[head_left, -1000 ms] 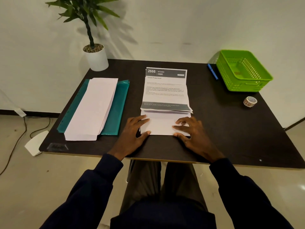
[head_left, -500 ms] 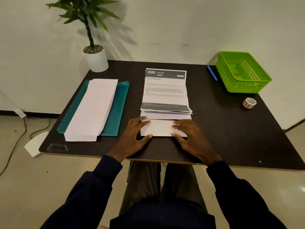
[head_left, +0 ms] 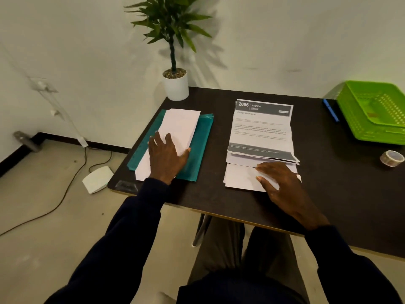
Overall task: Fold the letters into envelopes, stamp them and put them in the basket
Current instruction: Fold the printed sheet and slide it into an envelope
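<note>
Step judged: folded white paper letter (head_left: 243, 178) being pinned flat on dark surface (head_left: 341, 194) by right hand (head_left: 282, 189), fingers spread, nothing gripped. Left of letter, white envelope stack (head_left: 182, 126) on teal folder (head_left: 199, 148) being pressed by left hand (head_left: 166, 156), open-palmed. Next: top envelope being pinched free, carried to letter.

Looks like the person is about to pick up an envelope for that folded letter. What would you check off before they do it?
1. Folded letter lies flat, pinned under the right hand: ok.
2. Left hand is on the envelope stack: ok; it lies flat, nothing gripped yet.
3. Only one envelope will lift off: cannot tell, the edges are too fine to see.
4. Letter will fit the envelope: cannot tell, though the fold looks narrower than the envelope's length.
5. Sticker roll for stamping is on the table, right side: ok.
6. Green basket is on the table; partly cut off by the frame, what shows looks empty: ok.
</note>
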